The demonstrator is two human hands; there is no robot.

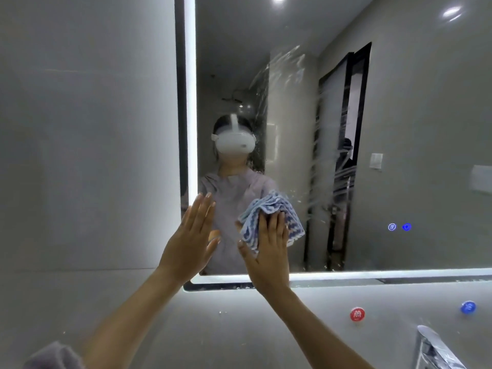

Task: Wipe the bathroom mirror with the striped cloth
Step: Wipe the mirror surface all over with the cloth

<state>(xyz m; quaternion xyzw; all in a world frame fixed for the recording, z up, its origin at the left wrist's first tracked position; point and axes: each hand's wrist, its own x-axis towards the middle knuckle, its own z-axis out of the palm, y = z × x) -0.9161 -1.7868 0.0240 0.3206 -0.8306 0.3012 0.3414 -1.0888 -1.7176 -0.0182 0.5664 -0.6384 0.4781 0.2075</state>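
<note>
Faucet [436,350] stands below mirror [399,115] (right hand [269,251] presses striped cloth [269,206]).

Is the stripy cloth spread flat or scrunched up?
Scrunched up: the striped cloth bunches in folds under the right hand, against the mirror.

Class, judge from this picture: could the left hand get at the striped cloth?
Probably yes. The left hand is open beside the striped cloth with nothing between them; the right hand covers only its lower part against the mirror.
</note>
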